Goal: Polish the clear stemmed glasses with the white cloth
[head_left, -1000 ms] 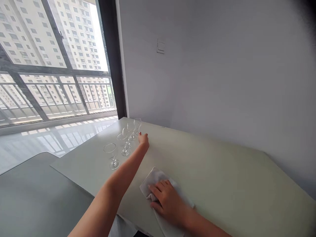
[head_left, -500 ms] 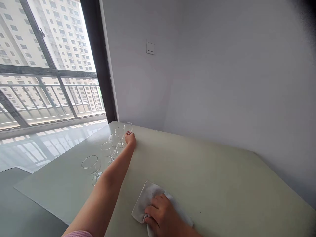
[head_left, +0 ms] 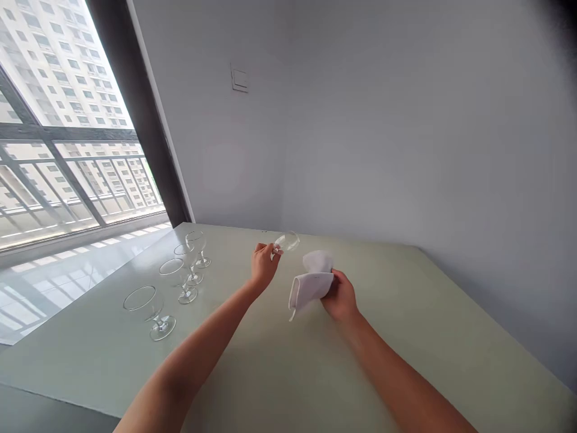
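Observation:
My left hand [head_left: 265, 263] pinches a clear stemmed glass [head_left: 288, 242] by its stem, with the bowl tilted to the right, over the far middle of the table. To its right, my right hand [head_left: 341, 294] grips a folded white cloth [head_left: 313, 285] raised off the tabletop. The cloth and the held glass are apart. On the left side several similar stemmed glasses stand upright in a row, from the nearest glass [head_left: 144, 304] to the farthest glass [head_left: 197, 242].
The pale green table [head_left: 279, 373] reaches back to a grey wall [head_left: 383, 132] with a light switch [head_left: 240, 80]. At the left is a large window [head_left: 58, 132] with a railing beyond it.
My left hand has lifted the far glass and brought it right, tilting it. My right hand has raised the cloth and moved it forward. The view has shifted to the right.

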Tool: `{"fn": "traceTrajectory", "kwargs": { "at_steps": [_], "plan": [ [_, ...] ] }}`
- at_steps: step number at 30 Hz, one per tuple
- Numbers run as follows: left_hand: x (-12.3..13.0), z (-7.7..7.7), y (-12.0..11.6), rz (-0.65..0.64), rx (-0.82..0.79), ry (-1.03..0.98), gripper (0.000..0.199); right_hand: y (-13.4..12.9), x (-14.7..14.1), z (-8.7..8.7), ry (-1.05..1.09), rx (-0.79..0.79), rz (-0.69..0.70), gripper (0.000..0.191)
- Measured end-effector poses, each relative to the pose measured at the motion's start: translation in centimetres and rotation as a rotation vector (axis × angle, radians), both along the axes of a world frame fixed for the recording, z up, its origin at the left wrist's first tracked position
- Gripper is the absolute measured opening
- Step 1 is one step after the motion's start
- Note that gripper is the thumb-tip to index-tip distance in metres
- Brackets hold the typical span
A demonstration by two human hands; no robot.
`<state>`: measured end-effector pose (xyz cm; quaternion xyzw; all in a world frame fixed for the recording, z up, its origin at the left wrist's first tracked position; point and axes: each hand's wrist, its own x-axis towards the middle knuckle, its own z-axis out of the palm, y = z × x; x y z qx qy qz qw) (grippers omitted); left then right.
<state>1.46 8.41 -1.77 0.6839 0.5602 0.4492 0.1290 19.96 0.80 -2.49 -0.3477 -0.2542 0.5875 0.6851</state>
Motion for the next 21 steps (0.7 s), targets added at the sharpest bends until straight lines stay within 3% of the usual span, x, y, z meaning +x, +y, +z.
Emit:
{"fn": "traceTrajectory", "kwargs": {
  "at_steps": [4,8,13,17,21],
  "plan": [
    [2.2,1.5,-2.3,-0.034,0.277,0.16,0.018,0.4,2.7,2.5,0.051,0.013,-0.053,0.012],
    [3.5,1.1,-3.5,0.005,0.272,0.19,0.018,0.5,3.6,3.5,0.046,0.028,-0.073,0.013],
    [3.7,-0.3,-3.8,0.006,0.222,0.291,0.019,0.1,3.5,3.7,0.025,-0.063,-0.155,0.016],
    [4.0,-1.0,-3.7,0.028,0.317,0.408,0.023,-1.2,2.3,4.2,-0.162,-0.009,-0.226,0.025],
    [4.4,-1.6,-3.7,0.028,0.44,0.506,0.035,-2.4,1.2,5.2,-0.487,0.104,-0.056,0.017]
  ]
}}
